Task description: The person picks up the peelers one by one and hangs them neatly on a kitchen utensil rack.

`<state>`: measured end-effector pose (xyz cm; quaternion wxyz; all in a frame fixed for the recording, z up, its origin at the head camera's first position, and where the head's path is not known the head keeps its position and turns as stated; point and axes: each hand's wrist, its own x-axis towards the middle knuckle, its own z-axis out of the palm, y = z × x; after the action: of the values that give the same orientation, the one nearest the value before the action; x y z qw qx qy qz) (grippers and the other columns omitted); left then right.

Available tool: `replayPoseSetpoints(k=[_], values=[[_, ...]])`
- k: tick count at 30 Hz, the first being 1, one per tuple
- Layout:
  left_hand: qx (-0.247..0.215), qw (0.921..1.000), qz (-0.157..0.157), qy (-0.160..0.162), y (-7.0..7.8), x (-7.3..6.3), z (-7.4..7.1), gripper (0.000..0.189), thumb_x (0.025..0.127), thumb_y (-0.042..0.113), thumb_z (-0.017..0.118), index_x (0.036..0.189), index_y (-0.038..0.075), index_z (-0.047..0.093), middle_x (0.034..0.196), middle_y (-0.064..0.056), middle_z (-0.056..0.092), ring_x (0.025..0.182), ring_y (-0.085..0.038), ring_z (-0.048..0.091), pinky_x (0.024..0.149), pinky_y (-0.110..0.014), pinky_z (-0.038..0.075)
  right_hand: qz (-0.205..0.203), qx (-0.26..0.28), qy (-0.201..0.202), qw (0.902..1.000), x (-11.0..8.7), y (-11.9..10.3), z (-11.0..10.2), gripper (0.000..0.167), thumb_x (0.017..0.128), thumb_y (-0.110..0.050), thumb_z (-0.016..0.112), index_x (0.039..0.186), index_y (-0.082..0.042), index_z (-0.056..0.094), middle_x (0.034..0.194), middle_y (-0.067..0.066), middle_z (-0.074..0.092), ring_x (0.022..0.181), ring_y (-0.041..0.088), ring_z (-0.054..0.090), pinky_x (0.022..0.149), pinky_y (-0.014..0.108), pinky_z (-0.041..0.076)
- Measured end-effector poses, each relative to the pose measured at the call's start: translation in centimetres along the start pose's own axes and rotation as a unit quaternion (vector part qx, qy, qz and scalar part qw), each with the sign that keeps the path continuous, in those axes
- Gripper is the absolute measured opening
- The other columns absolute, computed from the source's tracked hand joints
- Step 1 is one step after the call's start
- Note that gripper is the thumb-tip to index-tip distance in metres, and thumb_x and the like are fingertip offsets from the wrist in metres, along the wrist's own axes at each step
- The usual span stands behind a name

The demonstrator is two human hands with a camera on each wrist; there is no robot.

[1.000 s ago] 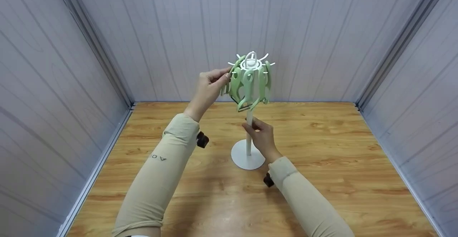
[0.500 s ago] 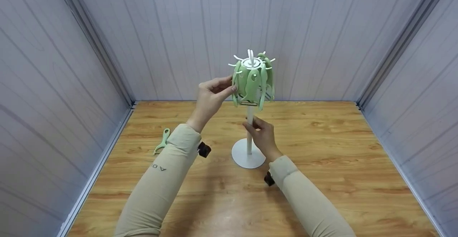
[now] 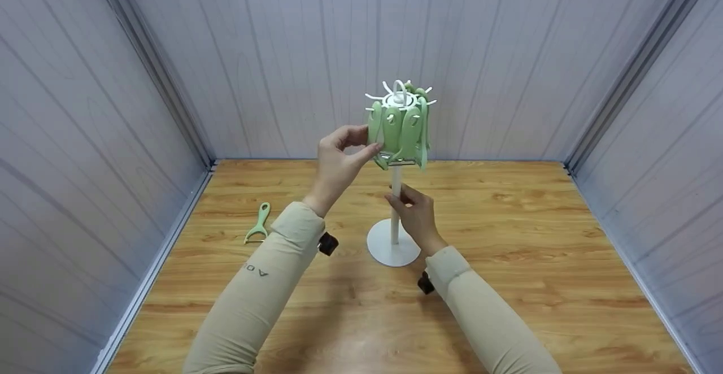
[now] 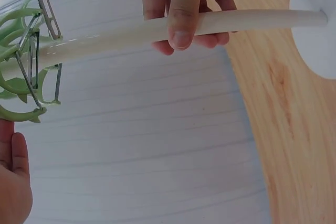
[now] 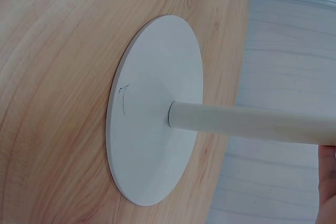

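Observation:
A white stand [image 3: 396, 179] with a round base [image 5: 152, 150] stands upright on the wooden table. Several green peelers [image 3: 408, 131] hang by their handle holes from the hooks of its top [image 3: 400, 100]. My left hand [image 3: 338, 162] pinches a peeler [image 3: 374, 122] at the left side of the ring, thumb in front and fingers behind. Lower down, my right hand [image 3: 417, 218] grips the pole, thumb and fingers on either side, as the left wrist view also shows. Metal blades [image 4: 35, 59] of the hanging peelers surround the pole there.
One more green peeler [image 3: 260, 221] lies on the table [image 3: 508, 238], left of the stand and near my left sleeve [image 3: 282, 261]. Grey-white panel walls [image 3: 282, 52] close in the table at the back and on both sides.
The stand's top has turned with the hanging peelers. My left hand and forearm have shifted slightly right and down, uncovering the peeler on the table. My right hand keeps its place.

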<state>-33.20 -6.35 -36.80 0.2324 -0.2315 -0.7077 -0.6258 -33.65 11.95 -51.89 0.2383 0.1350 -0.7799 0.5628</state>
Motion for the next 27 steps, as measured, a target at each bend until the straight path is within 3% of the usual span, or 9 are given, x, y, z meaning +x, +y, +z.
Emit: replayPoseSetpoints(k=[7,14,21,27], values=[[0.014,0.9998,0.014,0.006,0.3,-0.5,0.6,0.028,0.089,0.007,0.089,0.11,-0.003,0.074,0.104,-0.015,0.078,0.094,-0.011,0.069,0.092,-0.036,0.056,-0.002,0.009,-0.001,1.0,0.1,0.3,-0.1,0.015,0.098,0.001,0.078,0.112,0.004,0.08,0.092,0.02,0.08,0.078,0.007,0.067,0.076,0.021,0.055],[0.029,0.9994,0.014,0.014,0.6,-0.7,0.9,0.03,0.089,0.009,0.09,0.111,-0.002,0.072,0.105,-0.014,0.077,0.094,-0.013,0.068,0.089,-0.03,0.053,-0.032,0.025,-0.013,0.9991,0.3,0.9,-0.3,0.015,0.097,0.0,0.079,0.112,0.0,0.082,0.09,0.014,0.08,0.078,0.01,0.069,0.076,0.021,0.056],[0.04,0.9992,-0.001,0.001,0.7,-0.7,0.2,0.041,0.09,0.012,0.091,0.124,0.0,0.072,0.11,-0.013,0.076,0.102,-0.026,0.071,0.093,-0.033,0.056,-0.045,0.021,-0.015,0.9987,0.3,0.9,-0.3,0.014,0.098,-0.005,0.08,0.111,0.0,0.081,0.09,0.014,0.08,0.079,0.011,0.07,0.078,0.021,0.058],[0.045,0.999,-0.002,0.001,0.1,-0.9,-1.0,0.045,0.089,0.011,0.091,0.128,-0.003,0.072,0.114,-0.019,0.077,0.106,-0.032,0.072,0.096,-0.035,0.058,-0.019,0.026,-0.011,0.9994,0.3,0.7,-0.2,0.015,0.098,-0.006,0.08,0.113,-0.003,0.083,0.092,0.014,0.081,0.08,0.008,0.07,0.078,0.022,0.058]])
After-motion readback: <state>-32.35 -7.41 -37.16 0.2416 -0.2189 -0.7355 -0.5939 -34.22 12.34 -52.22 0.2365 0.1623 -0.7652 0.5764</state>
